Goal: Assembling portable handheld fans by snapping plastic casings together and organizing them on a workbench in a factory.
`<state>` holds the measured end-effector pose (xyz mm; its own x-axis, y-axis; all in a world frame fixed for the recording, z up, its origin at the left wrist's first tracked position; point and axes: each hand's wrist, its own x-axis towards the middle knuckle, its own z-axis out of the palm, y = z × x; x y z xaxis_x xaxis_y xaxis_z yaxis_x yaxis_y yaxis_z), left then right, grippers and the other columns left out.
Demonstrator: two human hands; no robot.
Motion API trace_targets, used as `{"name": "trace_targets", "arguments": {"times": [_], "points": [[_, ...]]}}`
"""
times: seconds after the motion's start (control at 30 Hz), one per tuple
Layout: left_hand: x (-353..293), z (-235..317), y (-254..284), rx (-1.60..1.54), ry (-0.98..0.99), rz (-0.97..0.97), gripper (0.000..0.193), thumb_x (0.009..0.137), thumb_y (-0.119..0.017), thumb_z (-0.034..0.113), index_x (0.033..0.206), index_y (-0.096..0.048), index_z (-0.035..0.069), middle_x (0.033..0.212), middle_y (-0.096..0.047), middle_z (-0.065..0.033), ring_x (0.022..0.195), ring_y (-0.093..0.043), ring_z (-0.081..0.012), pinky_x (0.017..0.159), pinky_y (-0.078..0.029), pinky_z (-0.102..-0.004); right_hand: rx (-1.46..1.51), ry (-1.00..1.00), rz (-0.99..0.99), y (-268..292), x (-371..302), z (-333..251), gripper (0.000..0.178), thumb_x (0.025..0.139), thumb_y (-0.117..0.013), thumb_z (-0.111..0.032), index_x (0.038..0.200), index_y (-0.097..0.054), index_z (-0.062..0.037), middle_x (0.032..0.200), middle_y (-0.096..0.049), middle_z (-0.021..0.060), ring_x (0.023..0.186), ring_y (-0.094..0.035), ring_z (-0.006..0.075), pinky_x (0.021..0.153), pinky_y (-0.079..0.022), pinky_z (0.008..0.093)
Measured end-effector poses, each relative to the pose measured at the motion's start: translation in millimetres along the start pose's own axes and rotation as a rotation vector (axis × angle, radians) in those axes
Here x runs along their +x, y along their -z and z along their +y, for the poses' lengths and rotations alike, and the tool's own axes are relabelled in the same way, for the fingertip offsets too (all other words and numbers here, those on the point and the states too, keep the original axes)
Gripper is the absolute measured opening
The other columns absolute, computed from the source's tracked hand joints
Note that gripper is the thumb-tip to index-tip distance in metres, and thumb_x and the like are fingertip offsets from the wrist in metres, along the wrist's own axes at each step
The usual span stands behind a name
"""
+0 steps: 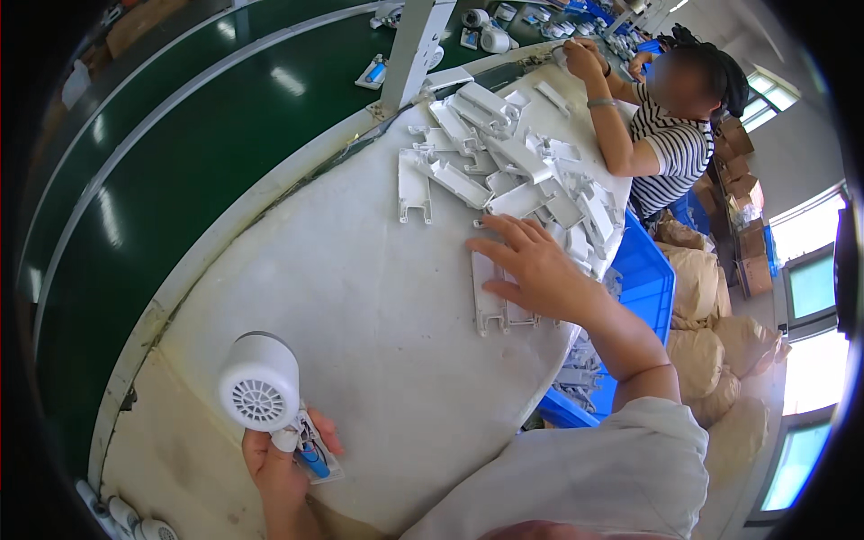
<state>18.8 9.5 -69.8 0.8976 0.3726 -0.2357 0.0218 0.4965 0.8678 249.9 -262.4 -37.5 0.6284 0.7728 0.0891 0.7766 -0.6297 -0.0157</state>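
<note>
At the lower left, my left hand (281, 477) grips a white handheld fan (261, 382) with a round grilled head. The fan's handle lies uncovered, showing a blue cylindrical battery (314, 459) and some wiring. My right hand (544, 270) is stretched over the table with its fingers spread, just above a few flat white plastic handle shells (487, 301); whether the fingertips touch them I cannot tell. Beyond that hand lies a loose heap of similar white shells (517, 157), with one shell (415, 184) at the heap's left edge.
A green conveyor belt (216, 135) curves along the table's (360, 288) far left side, carrying several fan parts. A white post (416, 58) rises at the table edge. Blue crates (650, 279) with parts stand below on the right. A co-worker (670, 126) in stripes works at the far right.
</note>
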Motion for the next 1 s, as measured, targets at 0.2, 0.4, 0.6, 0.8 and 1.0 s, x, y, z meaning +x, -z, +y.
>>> {"name": "trace_targets", "arguments": {"times": [0.2, 0.4, 0.6, 0.8, 1.0], "points": [[3.8, -5.2, -3.1, 0.013, -0.031, -0.032, 0.030, 0.087, -0.053, 0.021, 0.101, -0.051, -0.005, 0.076, -0.061, -0.0171, 0.060, -0.060, -0.0234, 0.055, -0.050, -0.0339, 0.181, -0.007, 0.010, -6.0, 9.7, -2.5, 0.021, 0.075, -0.065, -0.016, 0.095, -0.062, -0.0102, 0.112, -0.055, 0.0054, 0.113, -0.046, 0.0273, 0.100, -0.032, 0.0461], [-10.8, 0.3, -4.9, 0.130, -0.209, 0.052, 0.035, 0.088, -0.051, 0.025, 0.106, -0.050, -0.005, 0.083, -0.061, -0.0172, 0.075, -0.060, -0.0236, 0.068, -0.049, -0.0346, 0.090, 0.276, 0.209, -0.4, 24.5, -32.7, 0.016, 0.076, -0.066, -0.014, 0.088, -0.057, -0.0104, 0.099, -0.060, 0.0035, 0.101, -0.056, 0.0259, 0.099, -0.037, 0.0415], [-20.9, 20.9, -19.0, -0.017, -0.456, -0.027, 0.034, 0.088, -0.054, 0.016, 0.114, -0.051, -0.005, 0.096, -0.063, -0.0174, 0.089, -0.062, -0.0239, 0.075, -0.050, -0.0325, 0.408, 0.561, 0.571, 14.9, 14.3, -82.9, 0.022, 0.070, -0.060, 0.001, 0.088, -0.049, -0.0069, 0.100, -0.059, 0.0080, 0.100, -0.058, 0.0274, 0.079, -0.050, 0.0334], [-40.8, 49.6, -7.6, 0.037, -0.470, 0.125, 0.030, 0.089, -0.055, 0.014, 0.115, -0.052, -0.001, 0.105, -0.063, -0.0180, 0.085, -0.065, -0.0185, 0.050, -0.041, -0.0188, 0.559, 0.526, -0.112, -13.1, -16.3, -75.0, 0.038, 0.067, -0.061, 0.003, 0.103, -0.058, -0.0076, 0.133, -0.042, 0.0139, 0.130, -0.029, 0.0404, 0.103, -0.033, 0.0427], [-21.0, 59.6, -45.5, -0.140, -0.497, 0.042, 0.037, 0.088, -0.055, 0.015, 0.121, -0.047, 0.001, 0.116, -0.057, -0.0192, 0.095, -0.061, -0.0216, 0.060, -0.050, -0.0272, 0.531, 0.137, 0.062, -16.1, -5.9, -81.8, 0.053, 0.072, -0.069, -0.025, 0.118, -0.053, -0.0036, 0.127, -0.047, 0.0178, 0.120, -0.041, 0.0349, 0.102, -0.033, 0.0408]]}}
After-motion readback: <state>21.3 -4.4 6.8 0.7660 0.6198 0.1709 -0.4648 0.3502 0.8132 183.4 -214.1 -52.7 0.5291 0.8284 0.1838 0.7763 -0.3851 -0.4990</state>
